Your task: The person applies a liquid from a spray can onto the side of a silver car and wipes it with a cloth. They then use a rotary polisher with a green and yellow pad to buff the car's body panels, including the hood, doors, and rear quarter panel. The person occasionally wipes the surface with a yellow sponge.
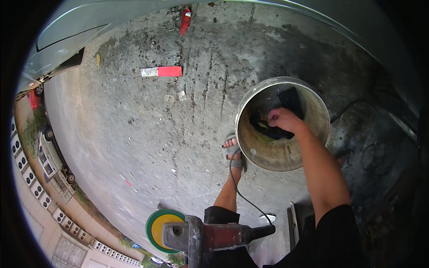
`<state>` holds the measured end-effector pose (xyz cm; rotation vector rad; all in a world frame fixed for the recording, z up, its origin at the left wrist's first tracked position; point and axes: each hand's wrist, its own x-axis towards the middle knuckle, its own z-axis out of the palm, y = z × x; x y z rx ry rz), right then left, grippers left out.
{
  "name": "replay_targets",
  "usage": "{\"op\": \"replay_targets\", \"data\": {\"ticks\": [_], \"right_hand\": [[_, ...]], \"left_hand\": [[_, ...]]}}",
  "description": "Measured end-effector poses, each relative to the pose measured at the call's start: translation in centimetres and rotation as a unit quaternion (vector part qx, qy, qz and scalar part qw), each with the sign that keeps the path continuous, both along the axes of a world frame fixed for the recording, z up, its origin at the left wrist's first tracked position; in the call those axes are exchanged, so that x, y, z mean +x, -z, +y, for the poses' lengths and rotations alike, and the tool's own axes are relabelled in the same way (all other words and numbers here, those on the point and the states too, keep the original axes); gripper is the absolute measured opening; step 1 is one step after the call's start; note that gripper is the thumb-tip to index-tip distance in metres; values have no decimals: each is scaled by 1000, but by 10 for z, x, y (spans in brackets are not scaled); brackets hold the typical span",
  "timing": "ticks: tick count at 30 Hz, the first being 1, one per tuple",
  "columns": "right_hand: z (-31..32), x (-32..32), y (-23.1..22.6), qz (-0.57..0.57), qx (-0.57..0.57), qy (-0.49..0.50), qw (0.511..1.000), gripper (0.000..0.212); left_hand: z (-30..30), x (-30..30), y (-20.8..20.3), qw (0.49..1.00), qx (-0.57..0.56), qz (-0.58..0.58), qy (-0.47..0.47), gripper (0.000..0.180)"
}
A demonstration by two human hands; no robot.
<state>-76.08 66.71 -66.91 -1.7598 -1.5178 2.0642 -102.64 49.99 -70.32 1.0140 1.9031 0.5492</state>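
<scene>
My right arm reaches down into a round metal bucket. Its hand, my right hand, is inside with the fingertips pressed together, and whatever they pinch is too small to make out. Below the fingers lie dark, bunched items with some yellow-green among them, and a dark flat piece leans at the far wall. At the lower edge, a red and black power polisher with a round green and yellow pad lies across my lap area. My left hand does not show.
A black power cord loops from the polisher to the bucket, beside my sandalled foot. A red and silver strip and a red scrap lie on the stained concrete floor. Grey vehicle panels curve along the top.
</scene>
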Motion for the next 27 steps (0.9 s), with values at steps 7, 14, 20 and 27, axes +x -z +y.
{"op": "replay_targets", "data": {"ticks": [7,14,20,27], "right_hand": [[-34,5,-39,-176,-41,59,982,57],[-47,-17,-55,-41,-62,44,996,91],[-39,-37,-59,-183,-16,-11,983,88],[-4,-56,-8,-266,114,10,957,44]], "left_hand": [[40,-13,-340,977,-189,59,78,12],[37,-17,-547,934,-307,131,124,15],[27,-12,-542,938,-292,113,151,16],[20,-11,-534,932,-319,100,143,15]]}}
